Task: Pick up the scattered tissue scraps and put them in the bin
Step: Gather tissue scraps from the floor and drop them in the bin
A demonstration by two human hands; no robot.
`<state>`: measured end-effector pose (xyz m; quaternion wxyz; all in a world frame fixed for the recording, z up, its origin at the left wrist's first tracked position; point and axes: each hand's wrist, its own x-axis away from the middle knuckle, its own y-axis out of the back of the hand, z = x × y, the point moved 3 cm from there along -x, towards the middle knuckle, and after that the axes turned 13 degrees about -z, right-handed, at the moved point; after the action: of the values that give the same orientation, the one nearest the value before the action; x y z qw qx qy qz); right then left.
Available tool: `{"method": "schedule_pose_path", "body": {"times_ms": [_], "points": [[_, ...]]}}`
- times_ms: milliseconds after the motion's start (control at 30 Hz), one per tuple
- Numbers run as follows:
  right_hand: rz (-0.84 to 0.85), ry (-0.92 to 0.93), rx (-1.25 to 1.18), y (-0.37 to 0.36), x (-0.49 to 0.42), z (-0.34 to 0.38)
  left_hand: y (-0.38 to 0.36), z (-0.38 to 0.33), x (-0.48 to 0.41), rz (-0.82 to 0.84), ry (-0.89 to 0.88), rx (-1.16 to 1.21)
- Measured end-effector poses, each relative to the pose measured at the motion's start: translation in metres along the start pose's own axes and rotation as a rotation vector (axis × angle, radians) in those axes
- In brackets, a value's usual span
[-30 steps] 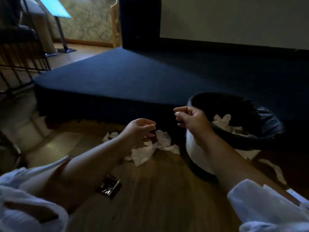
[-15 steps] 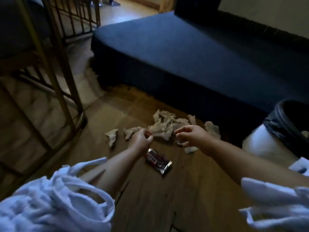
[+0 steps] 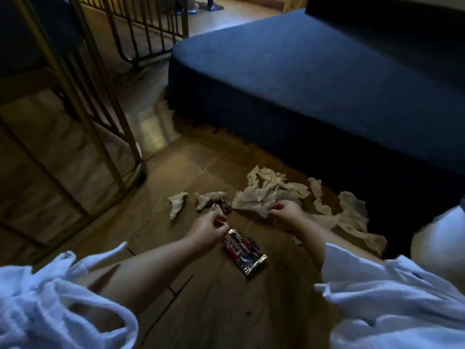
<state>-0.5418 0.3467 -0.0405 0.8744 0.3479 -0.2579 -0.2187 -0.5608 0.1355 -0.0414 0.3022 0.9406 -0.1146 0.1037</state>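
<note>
The right hand had its fingertips pinched on the near corner of the big crumpled tissue, while the left hand curled thumb against fingers round a small scrap; whether that scrap was truly gripped could not be told. Left of the big tissue lay two loose scraps, right of it a trailing strip, and nearer the person a foil wrapper. A white edge far right of the tissue was probably the bin. Bunching several pieces into each fist before lifting would likely serve best, since thin paper tears and sheds.
</note>
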Motion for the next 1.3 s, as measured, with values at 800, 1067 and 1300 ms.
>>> {"method": "schedule_pose_path", "body": {"times_ms": [800, 1067, 1300], "points": [[0.176, 0.051, 0.211, -0.058, 0.039, -0.042, 0.038, 0.010, -0.117, -0.161, 0.238, -0.470], [0.073, 0.019, -0.161, -0.002, 0.028, -0.053, 0.002, 0.019, -0.115, -0.004, 0.308, -0.386], [-0.051, -0.029, -0.372, 0.027, 0.019, -0.063, -0.040, 0.006, -0.100, 0.150, 0.049, -0.518]]}}
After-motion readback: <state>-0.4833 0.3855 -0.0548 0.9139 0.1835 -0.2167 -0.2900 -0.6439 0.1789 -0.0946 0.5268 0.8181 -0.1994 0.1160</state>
